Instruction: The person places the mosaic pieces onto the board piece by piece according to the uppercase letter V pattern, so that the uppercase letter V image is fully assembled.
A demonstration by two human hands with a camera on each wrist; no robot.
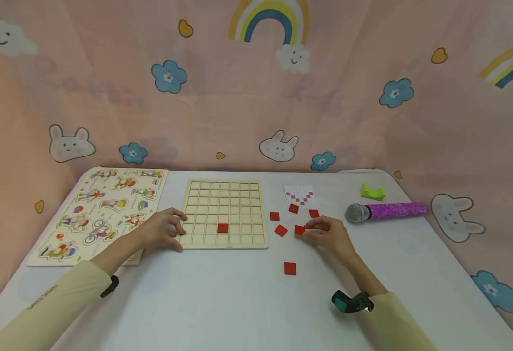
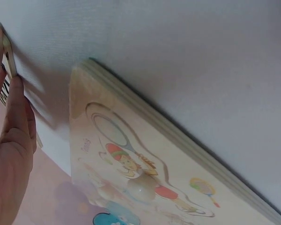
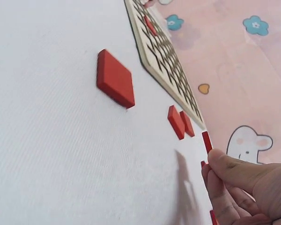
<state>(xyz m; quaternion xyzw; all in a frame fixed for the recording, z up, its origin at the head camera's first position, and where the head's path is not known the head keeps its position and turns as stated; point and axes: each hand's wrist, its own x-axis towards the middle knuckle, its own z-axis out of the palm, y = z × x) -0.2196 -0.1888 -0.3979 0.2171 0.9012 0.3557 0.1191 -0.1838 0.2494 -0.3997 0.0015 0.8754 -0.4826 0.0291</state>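
A wooden grid board [image 1: 227,214] lies mid-table with one red tile [image 1: 223,228] in a cell of its lower part. At the board's left edge, the left hand [image 1: 162,230] rests with thumb and fingers on the rim; in the left wrist view that hand [image 2: 11,136] touches the board's edge. Right of the board, the right hand [image 1: 330,237] pinches a red tile [image 1: 299,230] between thumb and fingers. The right wrist view shows this hand [image 3: 243,187] with the pinched tile [image 3: 206,141] at its fingertips. Several loose red tiles [image 1: 289,268] lie around it.
A small pattern card [image 1: 299,195] with a V of red squares lies behind the tiles. To the right are a purple microphone [image 1: 394,211] and a green piece [image 1: 372,192]. A picture puzzle board [image 1: 103,214] lies at left, partly under the left forearm.
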